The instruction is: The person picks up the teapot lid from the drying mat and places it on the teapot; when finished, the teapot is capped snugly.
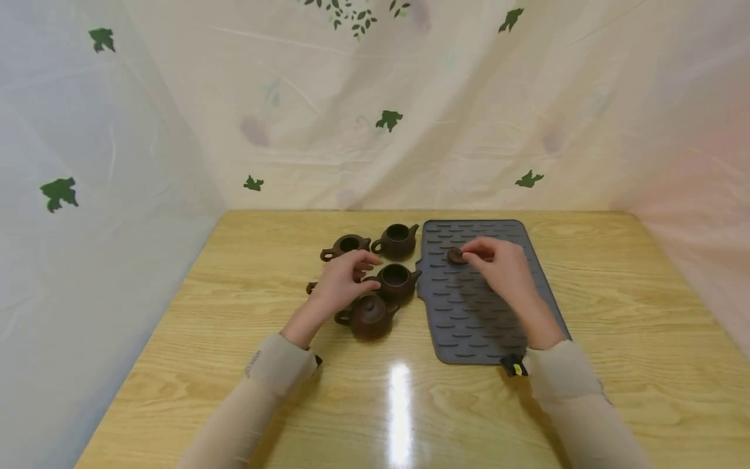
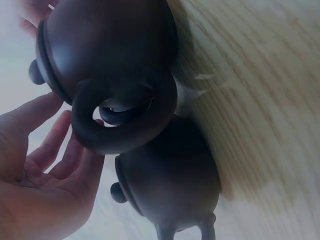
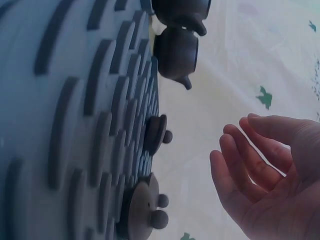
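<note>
- Hovering over the grey mat [image 1: 457,326], right of centre in the head view, the right hand [image 1: 504,267] is loosely curled and empty; the right wrist view shows it apart from three lids [image 3: 156,134], though from the head it seems to meet one.
- Fingers parted, the left hand [image 1: 341,280] hangs over the teapots [image 1: 370,319], left of the mat; whether it touches them I cannot tell.
- Left wrist shows two lidded teapots; head shows one clearly, plus three lidless.
- Beneath: wooden desk [image 1: 234,312].
</note>
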{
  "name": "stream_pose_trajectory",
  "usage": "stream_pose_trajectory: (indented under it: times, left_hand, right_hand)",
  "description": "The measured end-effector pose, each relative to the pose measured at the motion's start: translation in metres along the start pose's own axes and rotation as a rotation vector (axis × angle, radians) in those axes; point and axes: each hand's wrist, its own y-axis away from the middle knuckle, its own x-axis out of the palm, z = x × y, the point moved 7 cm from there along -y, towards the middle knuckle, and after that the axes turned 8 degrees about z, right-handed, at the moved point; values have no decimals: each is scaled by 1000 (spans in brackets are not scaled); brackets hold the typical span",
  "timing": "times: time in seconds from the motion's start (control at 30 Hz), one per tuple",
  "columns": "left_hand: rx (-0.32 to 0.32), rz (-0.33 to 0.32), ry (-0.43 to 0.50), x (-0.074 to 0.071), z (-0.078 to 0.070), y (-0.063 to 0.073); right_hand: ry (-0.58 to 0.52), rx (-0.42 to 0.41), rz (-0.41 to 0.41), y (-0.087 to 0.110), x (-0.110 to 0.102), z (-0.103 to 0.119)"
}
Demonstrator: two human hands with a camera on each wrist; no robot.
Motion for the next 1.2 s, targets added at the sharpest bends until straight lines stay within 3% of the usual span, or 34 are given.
stream_pose_trajectory:
  times: [0.7,1.07,1.2]
  left_hand:
    - [-32,90,-25,12,3,-18]
    - [-51,84,-43,14,3,-19]
    - [-49,72,-50,14,3,-20]
  right_hand:
    - [-86,121,23,15,-22,-52]
    - [-124,195,65,19,-25,-75]
    - [-128,200,122,19,-24,-80]
